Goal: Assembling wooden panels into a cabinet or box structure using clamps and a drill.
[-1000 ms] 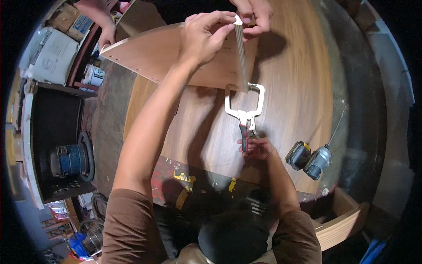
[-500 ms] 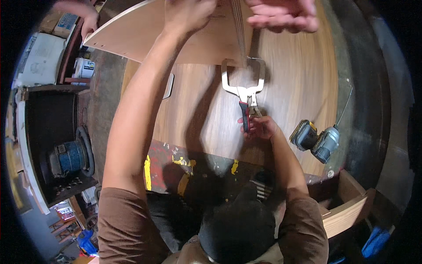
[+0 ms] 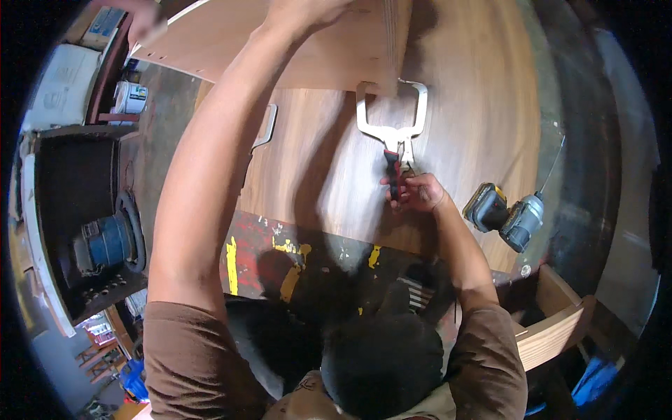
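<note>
My right hand (image 3: pixel 420 192) is closed round the handle of a locking C-clamp (image 3: pixel 392 133) with red and black grips. The clamp's jaws reach the near end of an upright layered plywood edge (image 3: pixel 393 42); whether they touch it I cannot tell. At the top edge, my left hand (image 3: pixel 304 10) is over the pale plywood panel (image 3: pixel 329 63), its fingers cut off by the picture's rim. A second clamp (image 3: pixel 266 127) is partly hidden behind my left forearm. Another person's blurred hand (image 3: pixel 145 24) is at the panel's left corner.
A wood-grain board (image 3: pixel 476 112) lies below. On its right stands a cordless drill (image 3: pixel 521 222) with a long bit, beside a battery tool part (image 3: pixel 485 206). A wooden drawer-like box (image 3: pixel 553 329) is at lower right; a blue machine (image 3: pixel 105 241) sits in a shelf at left.
The palm-up hand seen at the upper right has left the view. My right hand and the clamp have moved slightly up the picture, and my left hand has slid further out of the top.
</note>
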`<move>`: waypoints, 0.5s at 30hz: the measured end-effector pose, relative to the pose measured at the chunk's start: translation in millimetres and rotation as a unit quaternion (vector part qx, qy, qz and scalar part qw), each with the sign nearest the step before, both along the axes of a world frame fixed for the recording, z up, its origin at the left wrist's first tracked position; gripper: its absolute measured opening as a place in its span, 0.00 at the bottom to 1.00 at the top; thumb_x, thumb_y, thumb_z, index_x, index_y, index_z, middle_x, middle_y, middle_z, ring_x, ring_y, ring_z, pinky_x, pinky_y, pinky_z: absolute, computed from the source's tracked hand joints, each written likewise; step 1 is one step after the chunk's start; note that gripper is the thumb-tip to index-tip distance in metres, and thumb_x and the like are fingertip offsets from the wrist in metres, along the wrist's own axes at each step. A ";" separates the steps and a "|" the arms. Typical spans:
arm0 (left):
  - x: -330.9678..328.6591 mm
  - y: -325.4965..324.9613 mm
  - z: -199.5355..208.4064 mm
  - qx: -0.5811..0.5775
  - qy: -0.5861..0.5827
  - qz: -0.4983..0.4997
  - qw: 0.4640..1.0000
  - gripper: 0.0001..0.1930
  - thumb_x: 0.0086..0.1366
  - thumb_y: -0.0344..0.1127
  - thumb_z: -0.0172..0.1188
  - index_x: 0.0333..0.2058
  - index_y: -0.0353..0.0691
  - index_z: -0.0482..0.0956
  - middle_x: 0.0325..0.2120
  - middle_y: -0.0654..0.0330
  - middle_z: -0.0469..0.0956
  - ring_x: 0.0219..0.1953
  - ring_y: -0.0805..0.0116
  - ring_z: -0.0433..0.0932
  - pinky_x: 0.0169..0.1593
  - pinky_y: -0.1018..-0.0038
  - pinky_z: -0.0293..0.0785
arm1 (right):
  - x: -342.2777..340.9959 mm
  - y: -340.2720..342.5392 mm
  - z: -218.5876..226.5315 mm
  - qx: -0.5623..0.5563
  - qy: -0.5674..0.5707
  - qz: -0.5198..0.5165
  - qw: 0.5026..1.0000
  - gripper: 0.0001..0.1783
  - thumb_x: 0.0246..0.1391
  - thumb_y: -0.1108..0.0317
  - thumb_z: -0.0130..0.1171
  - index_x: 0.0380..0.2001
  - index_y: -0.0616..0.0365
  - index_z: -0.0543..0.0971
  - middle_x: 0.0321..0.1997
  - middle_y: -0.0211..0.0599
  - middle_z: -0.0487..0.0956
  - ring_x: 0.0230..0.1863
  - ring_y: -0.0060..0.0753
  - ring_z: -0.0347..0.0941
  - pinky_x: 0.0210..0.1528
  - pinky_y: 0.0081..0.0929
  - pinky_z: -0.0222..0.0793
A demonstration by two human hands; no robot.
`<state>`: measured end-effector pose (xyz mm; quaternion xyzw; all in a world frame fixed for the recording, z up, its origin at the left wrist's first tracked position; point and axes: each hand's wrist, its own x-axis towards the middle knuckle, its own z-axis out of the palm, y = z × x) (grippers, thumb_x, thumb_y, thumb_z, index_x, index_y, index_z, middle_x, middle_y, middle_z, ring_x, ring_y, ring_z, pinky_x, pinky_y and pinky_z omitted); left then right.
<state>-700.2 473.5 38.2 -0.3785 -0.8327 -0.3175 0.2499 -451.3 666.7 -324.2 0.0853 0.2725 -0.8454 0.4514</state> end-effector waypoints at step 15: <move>-4.5 -10.1 3.7 -0.006 0.007 0.011 1.000 0.12 0.62 0.38 0.65 0.44 0.49 0.89 0.36 0.57 0.87 0.37 0.58 0.86 0.45 0.65 0.81 | -8.4 -0.9 -19.3 -0.097 -0.020 0.042 0.994 0.46 0.55 0.48 0.61 0.71 0.61 0.63 0.57 0.50 0.80 0.52 0.51 0.79 0.59 0.50 0.71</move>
